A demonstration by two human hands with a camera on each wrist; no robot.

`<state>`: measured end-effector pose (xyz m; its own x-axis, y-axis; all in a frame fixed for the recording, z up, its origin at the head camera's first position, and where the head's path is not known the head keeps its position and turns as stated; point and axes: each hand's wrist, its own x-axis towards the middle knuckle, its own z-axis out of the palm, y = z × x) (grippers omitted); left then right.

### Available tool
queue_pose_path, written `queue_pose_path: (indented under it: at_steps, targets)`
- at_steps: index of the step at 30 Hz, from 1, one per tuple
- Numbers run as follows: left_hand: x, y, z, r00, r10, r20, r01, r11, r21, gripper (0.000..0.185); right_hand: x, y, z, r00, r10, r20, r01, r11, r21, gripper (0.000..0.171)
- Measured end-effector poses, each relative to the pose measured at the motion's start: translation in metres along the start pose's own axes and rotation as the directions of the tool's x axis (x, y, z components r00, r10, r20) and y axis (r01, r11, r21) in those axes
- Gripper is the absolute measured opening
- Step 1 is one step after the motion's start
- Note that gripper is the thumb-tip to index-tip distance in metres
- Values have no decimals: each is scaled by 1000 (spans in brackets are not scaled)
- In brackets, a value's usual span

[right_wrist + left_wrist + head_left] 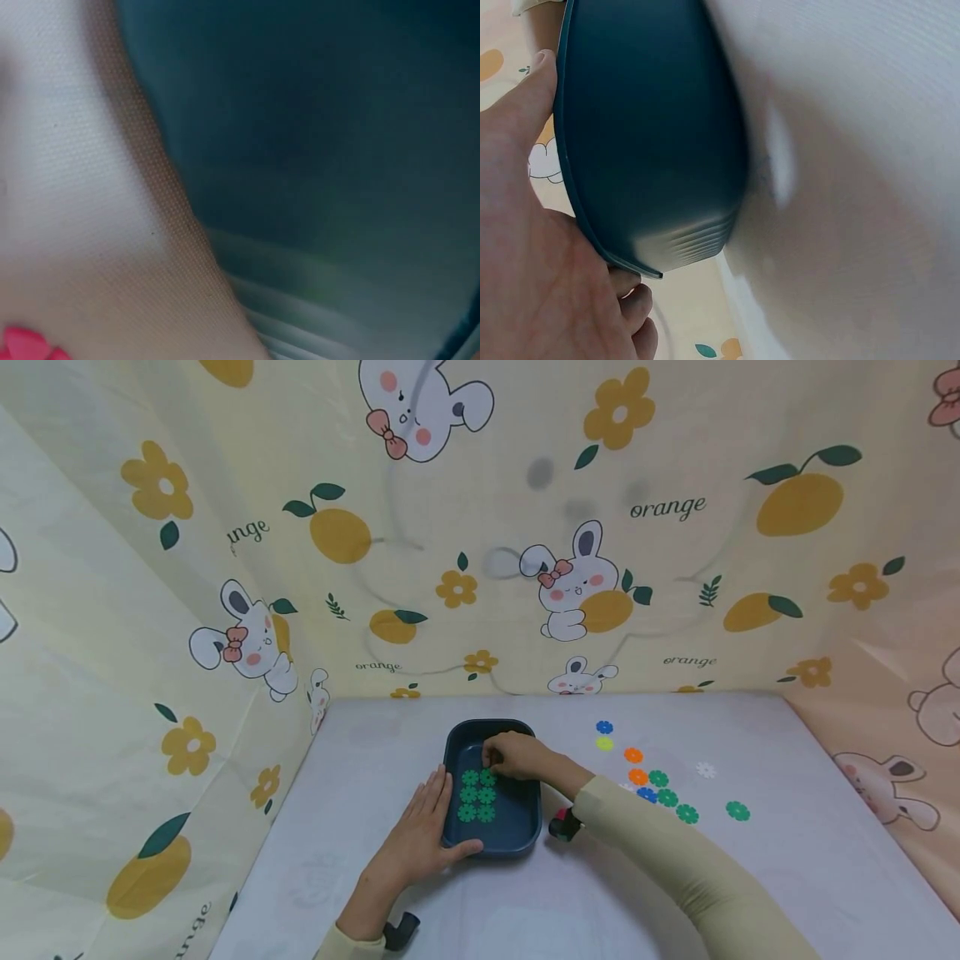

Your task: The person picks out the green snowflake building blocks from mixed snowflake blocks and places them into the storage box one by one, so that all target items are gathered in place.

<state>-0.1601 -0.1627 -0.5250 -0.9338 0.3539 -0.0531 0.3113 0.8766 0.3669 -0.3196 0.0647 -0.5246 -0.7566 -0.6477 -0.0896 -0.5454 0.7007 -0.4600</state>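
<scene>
A dark blue tray (pixel 506 839) stands on the table, with several green flower-shaped pieces (pixel 468 795) in two columns inside it. My left hand (pixel 423 831) lies along the tray's left side, fingers straight and thumb at the near rim; the left wrist view shows the palm beside the tray wall (pixel 652 135). Reaching in from the right, my right hand (pixel 517 755) has curled fingers, their tips pinching the green flower piece (pixel 488 778) at the far end of the right column. In the right wrist view, the tray's outer wall (pixel 315 150) hides that hand.
Right of the tray lie loose flower pieces: blue (pixel 604 727), yellow (pixel 604 743), orange (pixel 633 755), white (pixel 706 770) and several green ones (pixel 738 811). A pink flower piece (pixel 26 345) sits close to the tray's right side. A patterned cloth (pixel 465 527) hangs behind the table.
</scene>
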Motion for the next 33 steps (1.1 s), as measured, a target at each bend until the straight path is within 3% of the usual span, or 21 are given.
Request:
queue_pose_path:
  at_steps: [7, 19, 24, 33]
  targets:
    - [0, 0, 0, 1000, 8, 1, -8, 1000, -7, 121, -2, 0, -1, 1000, -15, -21, 16, 1000, 27, 5]
    - [1, -1, 2, 1000, -2, -1, 2, 1000, -5, 121, -27, 3, -18, 986, -99, -131, 127, 967, 222, 10]
    - [1, 0, 2, 1000, -7, -4, 7, 1000, -3, 121, -45, 10, -27, 978, -57, -199, 105, 965, 240, 16]
    - [1, 0, 3, 1000, -5, -15, 5, 1000, -2, 122, -88, 31, -45, 951, 24, -308, 40, 979, 200, 13]
